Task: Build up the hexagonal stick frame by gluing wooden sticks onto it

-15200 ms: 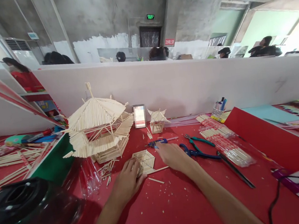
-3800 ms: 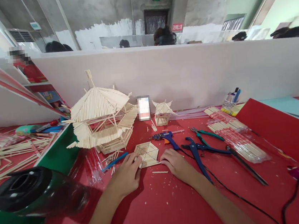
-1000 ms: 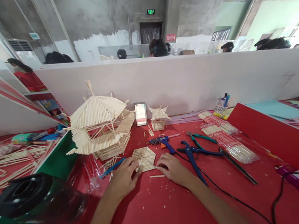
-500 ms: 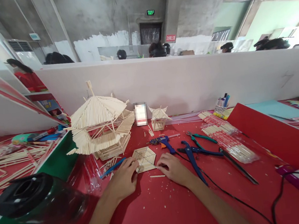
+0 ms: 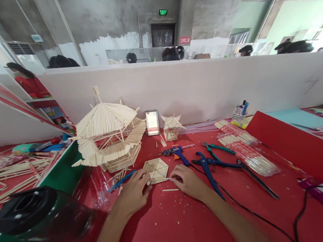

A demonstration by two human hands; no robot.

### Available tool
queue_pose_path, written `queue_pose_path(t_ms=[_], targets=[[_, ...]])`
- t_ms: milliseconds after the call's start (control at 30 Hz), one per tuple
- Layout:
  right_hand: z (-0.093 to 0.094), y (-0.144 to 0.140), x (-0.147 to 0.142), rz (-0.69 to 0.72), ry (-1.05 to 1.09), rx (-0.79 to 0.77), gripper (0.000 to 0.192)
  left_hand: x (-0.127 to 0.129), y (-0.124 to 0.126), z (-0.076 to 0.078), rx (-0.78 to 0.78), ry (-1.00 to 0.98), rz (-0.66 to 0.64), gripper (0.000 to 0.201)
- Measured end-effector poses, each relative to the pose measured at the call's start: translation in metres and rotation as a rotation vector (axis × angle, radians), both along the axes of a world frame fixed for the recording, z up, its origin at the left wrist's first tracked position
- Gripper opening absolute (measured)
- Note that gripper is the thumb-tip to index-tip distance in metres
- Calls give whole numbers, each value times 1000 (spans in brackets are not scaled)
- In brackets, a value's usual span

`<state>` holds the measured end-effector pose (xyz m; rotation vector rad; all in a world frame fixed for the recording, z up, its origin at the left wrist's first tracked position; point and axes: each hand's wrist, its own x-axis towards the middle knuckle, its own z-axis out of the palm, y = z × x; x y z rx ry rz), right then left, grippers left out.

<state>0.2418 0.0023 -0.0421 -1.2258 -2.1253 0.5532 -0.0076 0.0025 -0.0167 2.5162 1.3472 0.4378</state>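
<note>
Frame centre: left hand (image 5: 133, 192) steadies the hexagon (image 5: 156, 171); right hand (image 5: 188, 180), grip narrow, pinches a stick (image 5: 172, 178) against its edge. Press flush, hexagon held flat.

two stick pavilions (image 5: 109, 136) (image 5: 171, 127), one hexagon panel (image 5: 156, 170), one glue gun (image 5: 176, 152)

Red table (image 5: 173, 228): glue gun (image 5: 175, 152), pliers (image 5: 215, 148), sticks (image 5: 9, 179).

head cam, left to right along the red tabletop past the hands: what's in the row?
Black lid → big stick pavilion → left hand → hexagon stick panel → right hand → blue pliers → packs of sticks → red board.
</note>
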Motion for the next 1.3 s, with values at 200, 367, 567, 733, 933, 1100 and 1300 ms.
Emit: queue_pose_path(t_ms=[200,367,567,733,933,1100,1300], targets=[[1,0,3,52,-17,3,13,0,1,0,-13,-6,-6,12],[1,0,3,67,-30,8,13,-1,0,2,-29,-21,-12,17],[1,0,4,67,-42,0,13,-1,-1,3,-15,-30,-21,24],[1,0,3,65,-44,9,14,-2,-1,3,9,-32,-27,31],[3,0,2,55,-54,4,13,-2,-2,5,9,-10,-23,37],[2,0,1,33,-58,16,13,-2,-2,6,12,-6,-29,35],[1,-1,0,19,-53,18,12,1,-2,8,38,0,-18,25]])
